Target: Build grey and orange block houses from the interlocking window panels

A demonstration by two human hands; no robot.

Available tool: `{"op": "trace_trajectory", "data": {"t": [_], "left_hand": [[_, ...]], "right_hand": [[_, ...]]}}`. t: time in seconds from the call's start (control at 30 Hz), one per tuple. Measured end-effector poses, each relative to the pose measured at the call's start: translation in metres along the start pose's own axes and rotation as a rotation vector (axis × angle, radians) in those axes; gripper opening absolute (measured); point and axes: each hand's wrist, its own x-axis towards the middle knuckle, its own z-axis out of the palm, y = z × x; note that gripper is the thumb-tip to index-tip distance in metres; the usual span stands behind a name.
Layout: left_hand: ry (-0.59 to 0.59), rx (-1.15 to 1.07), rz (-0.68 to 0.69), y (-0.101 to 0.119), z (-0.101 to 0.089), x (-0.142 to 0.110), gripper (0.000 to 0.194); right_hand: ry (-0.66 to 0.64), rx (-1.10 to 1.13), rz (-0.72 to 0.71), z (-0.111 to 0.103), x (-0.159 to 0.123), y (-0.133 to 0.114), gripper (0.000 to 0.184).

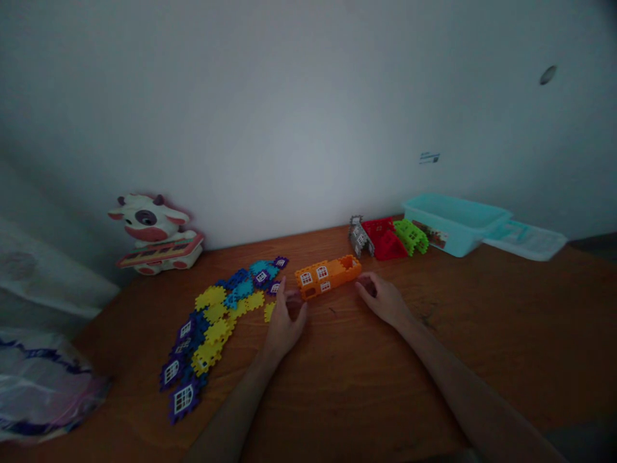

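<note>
An orange box-like structure of interlocking toy panels (332, 275), with white window frames on its side, lies on the wooden table between my hands. My left hand (285, 326) is at its left end, thumb and fingers apart; I cannot tell whether a fingertip touches it. Close to the right end is my right hand (384, 301), fingers curved with a gap between thumb and forefinger. Left of my left hand spreads a curved row of loose panels: yellow ones (216, 331), purple ones with white windows (183, 399) and blue ones (238, 278).
At the back stand grey (360, 238), red (384, 239) and green (411, 236) panel assemblies. Right of them is a turquoise bin (456, 222) with a pale lid (525, 240). A cow toy with a keyboard (157, 235) and a plastic bag (45, 386) occupy the left side.
</note>
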Motion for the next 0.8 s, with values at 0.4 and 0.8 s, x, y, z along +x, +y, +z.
{"op": "trace_trajectory", "data": {"t": [0.4, 0.8], "left_hand": [[-0.294, 0.266, 0.649, 0.032, -0.011, -0.018, 0.036], [-0.142, 0.262, 0.226, 0.016, -0.009, -0.009, 0.035]], "right_hand": [[0.000, 0.041, -0.005, -0.001, 0.001, 0.000, 0.029], [-0.132, 0.164, -0.336, 0.007, -0.017, -0.026, 0.071]]}}
